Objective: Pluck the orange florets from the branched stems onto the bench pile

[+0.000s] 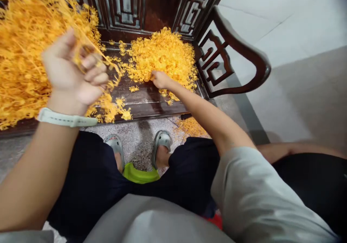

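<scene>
My left hand (73,71), slightly blurred, is raised over the left part of the bench with its fingers curled round a thin yellow-orange plastic strand (93,48). The strand runs up to the top left and hangs down past the fingers. Behind that hand spreads a large heap of yellow-orange plastic pieces (21,59), with stringy strands among them. My right hand (160,79) is closed at the front edge of a smaller heap of small, many-pronged yellow pieces (170,51). Whatever its fingertips pinch is hidden.
Both heaps lie on a dark wooden bench (146,109) with a carved lattice back and a curved armrest (261,68) at right. Loose pieces (133,88) lie between them. Orange bits (192,127) are scattered on the floor. A green plastic edge (141,175) shows between my feet. Another person's arm (298,150) is at right.
</scene>
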A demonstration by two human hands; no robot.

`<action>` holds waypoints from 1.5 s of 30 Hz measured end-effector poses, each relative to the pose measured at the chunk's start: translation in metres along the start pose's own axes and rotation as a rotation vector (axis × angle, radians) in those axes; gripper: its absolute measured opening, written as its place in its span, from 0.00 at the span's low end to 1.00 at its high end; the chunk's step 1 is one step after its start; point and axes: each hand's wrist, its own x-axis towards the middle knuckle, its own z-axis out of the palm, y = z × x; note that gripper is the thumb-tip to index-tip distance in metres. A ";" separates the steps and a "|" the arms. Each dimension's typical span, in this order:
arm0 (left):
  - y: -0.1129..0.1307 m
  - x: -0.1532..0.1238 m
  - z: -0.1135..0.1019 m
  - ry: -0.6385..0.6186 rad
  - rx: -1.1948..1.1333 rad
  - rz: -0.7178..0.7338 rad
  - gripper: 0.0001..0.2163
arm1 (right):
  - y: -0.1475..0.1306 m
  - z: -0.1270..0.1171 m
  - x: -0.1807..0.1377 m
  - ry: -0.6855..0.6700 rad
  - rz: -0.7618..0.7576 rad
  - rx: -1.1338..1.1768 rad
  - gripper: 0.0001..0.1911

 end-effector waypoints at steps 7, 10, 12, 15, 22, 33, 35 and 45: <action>-0.055 0.044 0.037 -0.002 0.253 0.145 0.13 | -0.017 -0.064 -0.015 0.120 -0.033 0.406 0.15; -0.065 0.071 0.047 -0.048 0.302 0.256 0.08 | -0.033 -0.078 -0.061 0.125 -0.132 0.925 0.21; -0.074 0.083 0.063 -0.072 0.309 0.281 0.04 | -0.041 -0.079 -0.087 0.138 -0.220 1.102 0.21; -0.084 0.094 0.088 -0.105 0.303 0.290 0.08 | -0.045 -0.068 -0.109 0.196 -0.254 1.155 0.20; -0.066 0.108 0.092 -0.137 0.346 0.323 0.13 | -0.023 -0.038 -0.120 0.093 -0.145 1.148 0.27; -0.097 0.084 0.073 -0.153 0.515 0.098 0.32 | -0.004 -0.049 -0.131 0.173 -0.031 1.427 0.12; -0.098 0.076 0.073 -0.166 0.567 0.118 0.28 | -0.004 -0.047 -0.132 0.184 -0.050 1.404 0.11; -0.088 0.084 0.045 0.048 0.629 0.421 0.13 | -0.003 -0.050 -0.128 0.309 -0.236 0.868 0.21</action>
